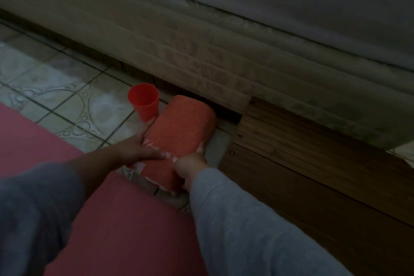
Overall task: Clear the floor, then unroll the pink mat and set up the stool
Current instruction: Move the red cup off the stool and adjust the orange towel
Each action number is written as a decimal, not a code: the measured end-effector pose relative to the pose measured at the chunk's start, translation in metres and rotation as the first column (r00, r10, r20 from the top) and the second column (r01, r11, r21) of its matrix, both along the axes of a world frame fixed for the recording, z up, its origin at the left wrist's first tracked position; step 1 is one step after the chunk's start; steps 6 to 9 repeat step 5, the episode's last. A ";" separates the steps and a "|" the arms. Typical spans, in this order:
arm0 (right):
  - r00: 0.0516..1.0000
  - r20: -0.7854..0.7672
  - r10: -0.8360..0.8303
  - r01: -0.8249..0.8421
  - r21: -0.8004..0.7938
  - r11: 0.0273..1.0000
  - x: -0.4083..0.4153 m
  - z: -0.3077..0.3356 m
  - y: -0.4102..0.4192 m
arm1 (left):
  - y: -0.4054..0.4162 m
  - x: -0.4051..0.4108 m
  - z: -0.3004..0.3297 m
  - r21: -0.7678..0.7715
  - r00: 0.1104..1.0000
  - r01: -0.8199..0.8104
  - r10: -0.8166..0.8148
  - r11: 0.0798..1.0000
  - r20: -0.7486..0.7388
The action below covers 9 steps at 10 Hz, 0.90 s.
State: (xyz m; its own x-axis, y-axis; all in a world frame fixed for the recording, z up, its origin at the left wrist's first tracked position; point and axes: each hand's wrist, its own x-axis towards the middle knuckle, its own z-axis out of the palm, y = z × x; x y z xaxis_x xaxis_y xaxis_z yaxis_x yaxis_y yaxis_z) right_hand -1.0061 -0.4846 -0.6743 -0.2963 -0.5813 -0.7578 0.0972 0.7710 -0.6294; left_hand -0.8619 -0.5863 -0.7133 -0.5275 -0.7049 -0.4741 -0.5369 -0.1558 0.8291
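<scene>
The pink mat [125,226] lies flat and unrolled on the tiled floor at the lower left. Beyond its far edge sits a rolled orange towel [181,125] with white fringe, close to the bed base. My left hand [139,148] presses against the roll's left side. My right hand [192,163] grips its near right end. Both hands hold the roll on the floor. No stool is in view.
An orange plastic cup [144,102] stands upright on the tiles [67,87], just left of the towel. A bed with a patterned mattress [224,58] and a wooden frame [302,175] fills the right and back. The room is dim.
</scene>
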 end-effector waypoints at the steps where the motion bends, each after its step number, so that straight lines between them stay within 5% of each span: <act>1: 0.999 0.035 0.025 -0.025 0.021 0.999 0.003 0.001 -0.003 | 0.000 0.002 0.001 -0.024 0.999 0.023 -0.022 0.999 0.023; 3: 0.998 -0.041 0.047 -0.048 -0.023 0.999 -0.007 0.026 0.004 | 0.016 0.032 0.020 -0.032 0.984 -0.016 0.022 0.999 0.179; 4: 0.990 0.084 0.114 -0.102 -0.135 0.986 -0.018 0.074 0.016 | 0.052 0.065 0.045 -0.342 0.889 -0.065 0.211 0.937 0.407; 5: 0.950 0.147 0.275 -0.244 -0.202 0.949 -0.056 0.139 0.049 | 0.112 0.113 0.093 -0.290 0.817 0.003 0.165 0.957 0.552; 9: 0.950 0.147 0.275 -0.244 -0.202 0.949 -0.056 0.139 0.049 | 0.112 0.113 0.093 -0.290 0.817 0.003 0.165 0.957 0.552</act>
